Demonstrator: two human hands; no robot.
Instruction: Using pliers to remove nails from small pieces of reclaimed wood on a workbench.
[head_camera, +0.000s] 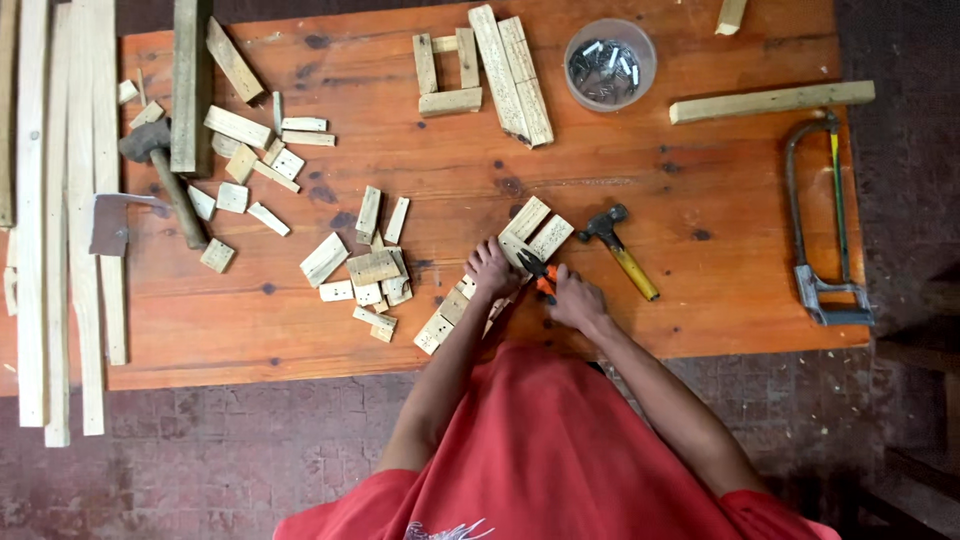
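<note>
Right grip (577, 300) clenching orange-handled pliers (538, 273); left grip (490, 268) pressing fingers down on nailed wooden slat assembly (492, 274) lying on counter (460, 190), claw hammer (622, 250) just beside.

One overhead head view, straight down on the orange wooden table (700, 300), moderately far

Our left hand (491, 270) lies palm down, fingers pointing away from us and slightly spread, pressing flat. Our right hand (572, 298) sits just beside it, curled into a closed grip, knuckles up, its fingertips turned toward the left hand's fingers. Both forearms run bare from red sleeves, angling inward so the wrists nearly meet.
</note>
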